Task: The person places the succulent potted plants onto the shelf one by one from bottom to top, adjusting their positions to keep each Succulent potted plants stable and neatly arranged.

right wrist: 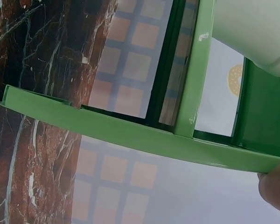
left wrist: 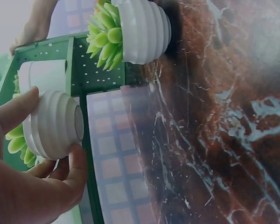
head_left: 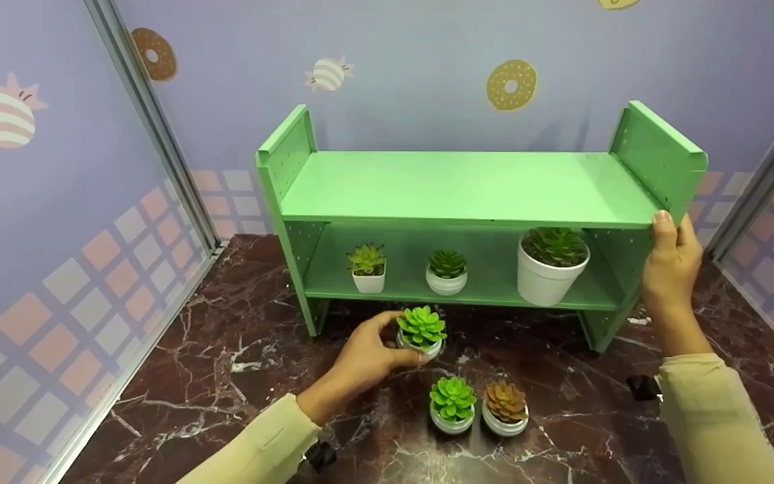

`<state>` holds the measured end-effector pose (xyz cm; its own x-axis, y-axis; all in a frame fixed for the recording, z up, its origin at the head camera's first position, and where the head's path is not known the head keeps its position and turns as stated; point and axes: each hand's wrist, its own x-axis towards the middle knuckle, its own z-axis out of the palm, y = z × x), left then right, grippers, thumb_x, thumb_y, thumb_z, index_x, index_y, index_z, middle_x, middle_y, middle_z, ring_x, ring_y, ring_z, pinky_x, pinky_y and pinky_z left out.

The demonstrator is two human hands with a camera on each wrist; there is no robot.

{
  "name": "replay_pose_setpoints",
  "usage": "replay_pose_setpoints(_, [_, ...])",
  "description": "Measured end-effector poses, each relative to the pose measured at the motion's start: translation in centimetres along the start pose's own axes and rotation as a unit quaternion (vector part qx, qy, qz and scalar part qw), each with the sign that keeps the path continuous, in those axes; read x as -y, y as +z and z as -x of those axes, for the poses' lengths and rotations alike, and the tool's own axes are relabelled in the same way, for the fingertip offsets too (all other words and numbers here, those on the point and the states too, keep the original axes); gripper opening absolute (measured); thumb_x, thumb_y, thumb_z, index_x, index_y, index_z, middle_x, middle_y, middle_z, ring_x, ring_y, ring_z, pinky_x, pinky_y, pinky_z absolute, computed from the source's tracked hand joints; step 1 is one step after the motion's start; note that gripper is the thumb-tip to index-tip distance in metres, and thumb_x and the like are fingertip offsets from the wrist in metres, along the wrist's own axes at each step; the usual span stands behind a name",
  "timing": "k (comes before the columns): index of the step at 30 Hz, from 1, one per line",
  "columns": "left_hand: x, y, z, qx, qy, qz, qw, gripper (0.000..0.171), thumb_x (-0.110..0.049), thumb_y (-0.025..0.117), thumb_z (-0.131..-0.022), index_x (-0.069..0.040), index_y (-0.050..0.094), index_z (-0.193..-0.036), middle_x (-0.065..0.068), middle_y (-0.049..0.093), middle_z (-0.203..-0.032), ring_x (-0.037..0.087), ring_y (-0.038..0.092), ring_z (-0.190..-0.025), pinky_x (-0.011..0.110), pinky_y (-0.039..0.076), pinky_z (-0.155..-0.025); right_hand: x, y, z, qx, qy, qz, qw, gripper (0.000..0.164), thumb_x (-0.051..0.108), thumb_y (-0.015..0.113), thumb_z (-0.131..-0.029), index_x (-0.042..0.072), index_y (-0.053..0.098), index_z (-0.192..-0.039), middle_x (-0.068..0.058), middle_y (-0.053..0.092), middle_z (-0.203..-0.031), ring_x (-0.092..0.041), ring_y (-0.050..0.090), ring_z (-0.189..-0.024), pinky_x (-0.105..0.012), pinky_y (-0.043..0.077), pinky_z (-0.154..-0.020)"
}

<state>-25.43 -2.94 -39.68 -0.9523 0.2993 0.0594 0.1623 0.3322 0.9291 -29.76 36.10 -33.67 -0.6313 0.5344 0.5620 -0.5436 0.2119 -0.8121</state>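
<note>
Green shelf [head_left: 467, 185]: 3 potted succulents already stood on lower tier. Bright-green succulent [head_left: 421, 329] gripped by left hand [head_left: 367, 353], fingers curled round pot, at 6 o'clock of shelf. Right hand [head_left: 672, 259] clasped on shelf's 3 o'clock side panel. 2 pots [head_left: 478, 405] left on marble table [head_left: 226, 376].

A dark red-brown marble tabletop with white veins [head_left: 226, 376] filled the lower view. Lavender wall panels printed with doughnuts and striped sweets [head_left: 427, 60] enclosed it at nine, twelve and three o'clock, with pink-and-white checks along their base. Grey metal corner strips [head_left: 158, 128] joined the panels. Light was even and soft.
</note>
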Motion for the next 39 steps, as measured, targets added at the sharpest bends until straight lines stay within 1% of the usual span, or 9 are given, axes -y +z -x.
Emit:
replay_pose_setpoints(4, [-0.6, -0.3, 0.2, 0.002, 0.001, 0.018, 0.9998, 0.074, -0.023, 0.085, -0.062, -0.011, 0.051, -0.127, 0.003, 0.061, -0.101, 0.016, 0.062, -0.08, 0.031, 0.051, -0.066, 0.0, 0.0, 0.0, -0.006, 0.006, -0.008, 1.0, 0.029, 0.019, 0.048, -0.095, 0.006, 0.059, -0.118, -0.009, 0.056, -0.114, -0.019, 0.047, -0.106, -0.023, 0.037, -0.09])
replay_pose_setpoints(10, [-1.3, -1.0, 0.4, -0.01, 0.015, 0.009, 0.9998, 0.071, -0.025, 0.085, -0.063, -0.014, 0.053, -0.125, 0.001, 0.061, -0.103, 0.016, 0.062, -0.08, 0.031, 0.051, -0.066, -0.1, 0.2, 0.0, -0.014, 0.002, -0.015, 1.0, 0.027, 0.018, 0.049, -0.095, 0.006, 0.061, -0.115, -0.009, 0.058, -0.105, -0.018, 0.049, -0.094, -0.023, 0.04, -0.078])
replay_pose_setpoints(14, [-1.7, -1.5, 0.4, -0.025, 0.023, 0.0, 0.9994, 0.068, -0.026, 0.085, -0.062, -0.016, 0.055, -0.123, 0.001, 0.06, -0.107, 0.016, 0.061, -0.085, 0.033, 0.05, -0.07, -0.3, 0.1, 0.0, -0.014, -0.006, 0.013, 1.0, 0.027, 0.019, 0.047, -0.095, 0.006, 0.061, -0.115, -0.005, 0.058, -0.104, -0.017, 0.048, -0.095, -0.022, 0.039, -0.08])
replay_pose_setpoints(21, [-2.7, -2.3, 0.5, -0.025, 0.037, -0.052, 0.9977, 0.07, -0.041, 0.085, -0.057, -0.022, 0.058, -0.12, -0.009, 0.056, -0.116, 0.013, 0.05, -0.107, 0.038, 0.037, -0.093, -0.4, 0.0, -0.1, -0.02, -0.004, 0.013, 1.0, 0.029, 0.018, 0.047, -0.095, 0.006, 0.061, -0.117, -0.004, 0.059, -0.106, -0.017, 0.048, -0.096, -0.022, 0.039, -0.082])
replay_pose_setpoints(25, [-3.5, -2.7, 0.7, -0.018, 0.047, -0.036, 0.9981, 0.071, -0.043, 0.084, -0.057, -0.022, 0.058, -0.12, -0.008, 0.058, -0.113, 0.014, 0.054, -0.102, 0.037, 0.043, -0.087, -0.2, -0.1, -0.1, -0.01, -0.003, 0.013, 1.0, 0.03, 0.018, 0.046, -0.095, 0.007, 0.059, -0.12, -0.006, 0.057, -0.114, -0.017, 0.047, -0.104, -0.023, 0.036, -0.09])
replay_pose_setpoints(27, [-3.9, -2.9, 0.7, -0.018, 0.053, -0.031, 0.998, 0.07, -0.042, 0.085, -0.058, -0.021, 0.058, -0.118, -0.008, 0.059, -0.111, 0.013, 0.055, -0.099, 0.035, 0.044, -0.085, -0.1, -0.1, -0.1, -0.01, 0.0, 0.012, 1.0, 0.03, 0.019, 0.047, -0.095, 0.008, 0.059, -0.12, -0.007, 0.057, -0.114, -0.018, 0.046, -0.104, -0.023, 0.036, -0.09])
replay_pose_setpoints(31, [-4.6, -3.5, 0.6, -0.026, 0.07, -0.046, 0.9961, 0.066, -0.039, 0.084, -0.059, -0.018, 0.059, -0.117, -0.007, 0.059, -0.112, 0.011, 0.052, -0.103, 0.034, 0.037, -0.092, -0.1, -0.1, -0.1, -0.01, 0.0, 0.003, 1.0, 0.029, 0.018, 0.047, -0.095, 0.007, 0.059, -0.119, -0.008, 0.057, -0.114, -0.019, 0.046, -0.104, -0.023, 0.037, -0.089])
replay_pose_setpoints(34, [-5.6, -3.9, 0.8, -0.035, 0.07, -0.047, 0.9958, 0.064, -0.032, 0.085, -0.061, -0.013, 0.059, -0.117, -0.002, 0.06, -0.111, 0.015, 0.053, -0.102, 0.037, 0.039, -0.091, -0.2, -0.1, -0.2, -0.006, -0.002, -0.007, 1.0, 0.03, 0.017, 0.047, -0.095, 0.006, 0.058, -0.121, -0.009, 0.056, -0.118, -0.019, 0.045, -0.108, -0.022, 0.035, -0.092])
replay_pose_setpoints(39, [-8.8, -4.3, 2.1, -0.05, 0.063, -0.039, 0.996, 0.059, -0.022, 0.084, -0.065, -0.005, 0.059, -0.116, 0.005, 0.06, -0.109, 0.021, 0.055, -0.098, 0.038, 0.042, -0.087, -0.3, 0.0, -0.2, -0.005, -0.002, -0.013, 1.0, 0.03, 0.016, 0.047, -0.095, 0.006, 0.058, -0.121, -0.01, 0.055, -0.119, -0.02, 0.045, -0.109, -0.023, 0.035, -0.093])
